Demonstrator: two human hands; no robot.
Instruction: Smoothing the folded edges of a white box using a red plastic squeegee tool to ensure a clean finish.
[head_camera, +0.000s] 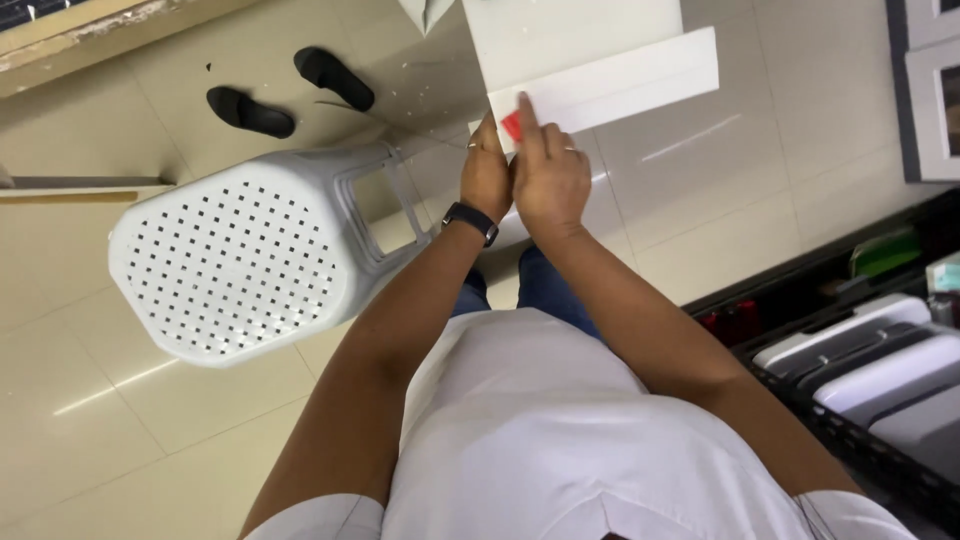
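One small red piece (511, 126) is pinched against one white panel (600, 75) by closed fingers (528, 120) of two hands, left hand (485, 175) and right hand (549, 180).

white board (590, 60) cut off at top edge, small red piece (511, 126) mostly hidden behind hands

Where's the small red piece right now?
In the head view, top centre: the small red piece is pinched between the left hand and right hand, against the lower edge of the white panel.
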